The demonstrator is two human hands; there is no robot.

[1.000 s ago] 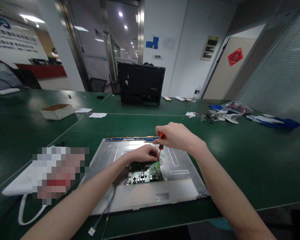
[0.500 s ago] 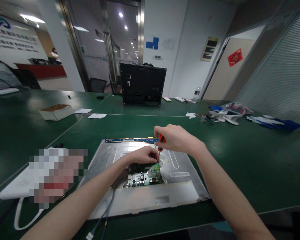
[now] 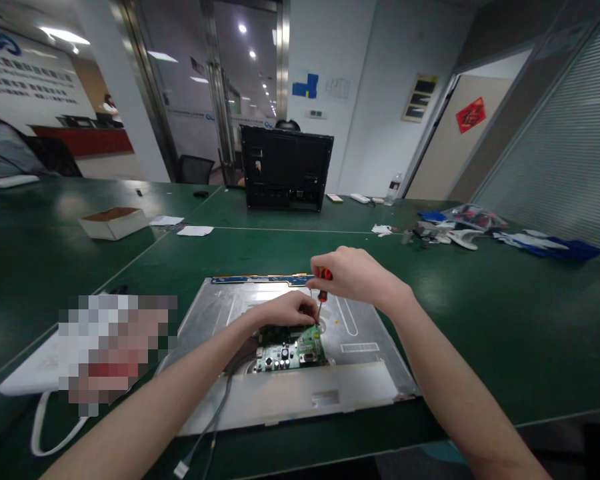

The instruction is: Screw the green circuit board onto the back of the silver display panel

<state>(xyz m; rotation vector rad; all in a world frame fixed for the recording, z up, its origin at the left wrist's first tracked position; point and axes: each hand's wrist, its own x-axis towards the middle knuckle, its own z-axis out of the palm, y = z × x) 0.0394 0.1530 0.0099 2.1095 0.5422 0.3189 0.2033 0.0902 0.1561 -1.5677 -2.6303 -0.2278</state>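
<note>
My right hand [image 3: 353,272] grips a screwdriver [image 3: 324,279] with a red and black handle, its shaft slanting down to the top right corner of a green circuit board [image 3: 289,355]. Close by the shaft's tip, the fingers of my left hand [image 3: 293,308] are pinched together over the board's upper edge; what they hold, if anything, is hidden. The board lies on the metal back of a flat display panel [image 3: 367,373]. A thin blue circuit strip [image 3: 255,281] runs along the panel's far edge. Grey cables [image 3: 221,407] lead from the board towards the near edge.
On the green table [image 3: 480,313] stand a black monitor housing [image 3: 287,170], a shallow open box [image 3: 115,223] and a water bottle [image 3: 394,189]. Plastic bags and loose parts [image 3: 445,233] lie at the right. A white cable [image 3: 43,433] loops beside the blurred-out item at left.
The screwdriver's handle and my right hand have shifted slightly. My left hand stays at the board's edge. Behind the monitor housing, a person's dark head top shows higher.
</note>
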